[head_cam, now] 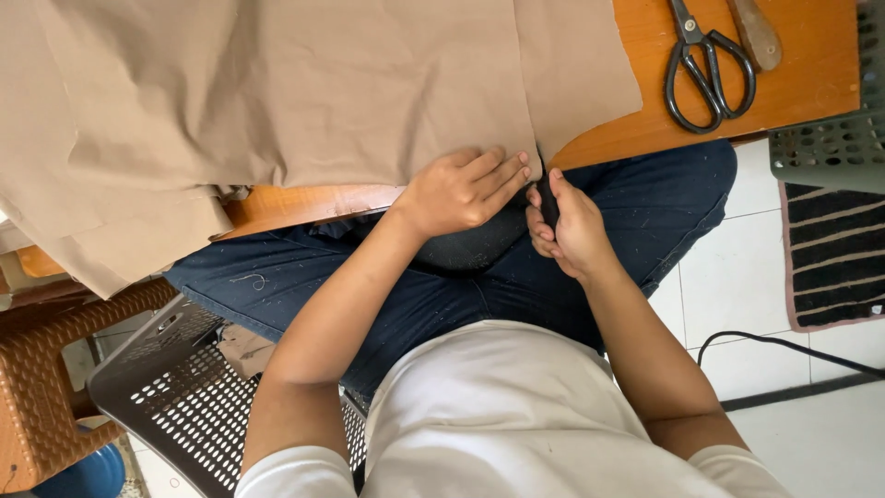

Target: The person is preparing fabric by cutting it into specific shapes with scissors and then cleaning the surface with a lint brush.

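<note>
The tan fabric (277, 101) is being spread over the orange wooden table (793, 88), with its lower edge hanging just past the table's near rim. That edge is being pressed down by the left hand (461, 189), whose fingers (502, 171) are being kept flat and extended on the cloth, gripping nothing; the cloth is probably being steadied this way so that it does not slide off.

Just beside that hand, below the table rim, a small dark object (548, 205) is being pinched by the right hand (564, 231), with the thumb and curled fingers closed around it. What the object is cannot be told, since most of it is being hidden by the fingers. It is being held right at the gap where two fabric panels meet, close to the edge being steadied.

On a bare part of the table, well apart from the hands, black scissors (708, 69) are lying closed beside a wooden handle (756, 32), within reach but clear of the cloth. A grey perforated stool (184, 387) is being sat on below the table, and a woven brown chair (41, 387) is standing near it.
</note>
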